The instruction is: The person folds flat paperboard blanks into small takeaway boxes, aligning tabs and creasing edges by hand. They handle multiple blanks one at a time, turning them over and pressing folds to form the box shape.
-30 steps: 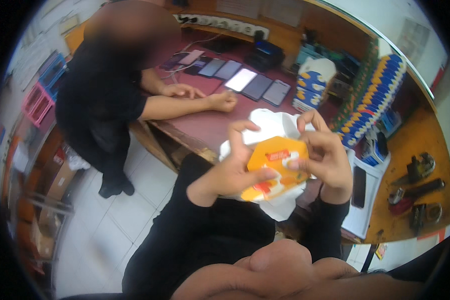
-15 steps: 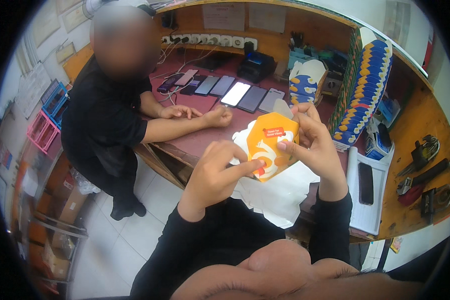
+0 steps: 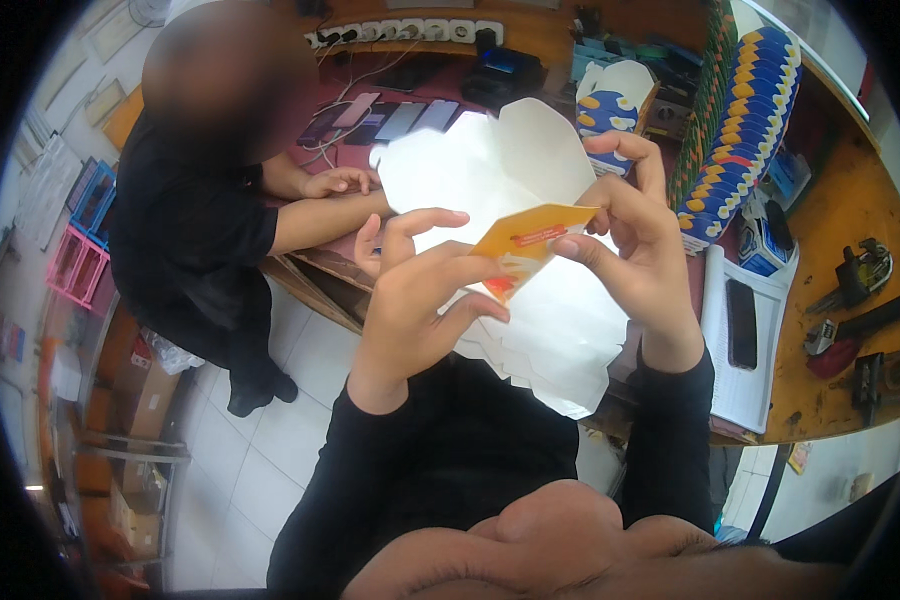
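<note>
A yellow-printed paper food carton point(image 3: 530, 243), partly folded, is held up between my two hands. Its white inner panel point(image 3: 545, 150) stands out on the far side, while the yellow face tilts away and looks narrow. My left hand point(image 3: 415, 300) pinches the lower left corner of the yellow face between thumb and fingers. At the upper right corner, my right hand point(image 3: 635, 255) grips with the thumb in front and the fingers behind. White unfolded carton sheets point(image 3: 565, 345) lie just under my hands at the table's near edge.
A person in black point(image 3: 195, 190) sits at the left, forearms on the table. Nested blue cartons point(image 3: 745, 135) form a tall stack at the right, beside a shorter carton stack point(image 3: 612, 110). Several phones point(image 3: 400, 122) lie further back. A black phone point(image 3: 741, 320) rests near a wrench point(image 3: 822, 338).
The carton has been tipped, so its yellow face is foreshortened and a large white inner panel shows. My left hand's fingers have spread upward. The whole view has shifted slightly.
</note>
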Tool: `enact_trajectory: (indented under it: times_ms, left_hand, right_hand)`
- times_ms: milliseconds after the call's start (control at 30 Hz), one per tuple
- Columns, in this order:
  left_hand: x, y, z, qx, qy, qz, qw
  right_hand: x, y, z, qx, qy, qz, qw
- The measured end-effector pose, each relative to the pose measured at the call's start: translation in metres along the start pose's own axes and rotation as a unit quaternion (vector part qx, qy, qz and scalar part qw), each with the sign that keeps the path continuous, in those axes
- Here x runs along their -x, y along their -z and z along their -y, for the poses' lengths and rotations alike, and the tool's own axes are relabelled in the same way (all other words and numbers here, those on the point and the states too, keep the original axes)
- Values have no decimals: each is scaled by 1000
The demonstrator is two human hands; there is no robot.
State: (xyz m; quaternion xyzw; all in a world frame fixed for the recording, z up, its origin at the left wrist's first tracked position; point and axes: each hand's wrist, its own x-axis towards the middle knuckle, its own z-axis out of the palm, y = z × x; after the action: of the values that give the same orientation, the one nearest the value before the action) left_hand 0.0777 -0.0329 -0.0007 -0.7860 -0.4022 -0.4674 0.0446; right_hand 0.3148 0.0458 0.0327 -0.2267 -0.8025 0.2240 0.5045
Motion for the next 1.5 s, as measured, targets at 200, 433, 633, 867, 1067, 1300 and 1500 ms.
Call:
enact_trajectory:
  times_ms: [200,433,633,867,1067,1300,1500]
  left_hand:
    - [0,-12,-1,-127,-33,-36,991]
    - [12,-14,-3,-184,-115,-19,976]
    - [17,-41,2,-223,-156,-68,960]
    - [36,-59,13,-108,38,-147,983]
    - [36,-70,30,135,-46,-144,979]
    - [44,-69,30,160,-51,-90,982]
    - [42,-66,23,230,-27,-61,971]
  right_hand:
    - [1,-9,12,342,216,-66,912]
    - [-2,6,16,140,39,144,979]
    - [1,9,7,111,9,238,965]
    - [-1,-2,-9,8,-55,127,990]
    - [-2,-12,-3,-58,-165,188,966]
    - [-5,-18,-1,-76,-210,220,950]
    - [-5,-21,-6,-155,-252,216,930]
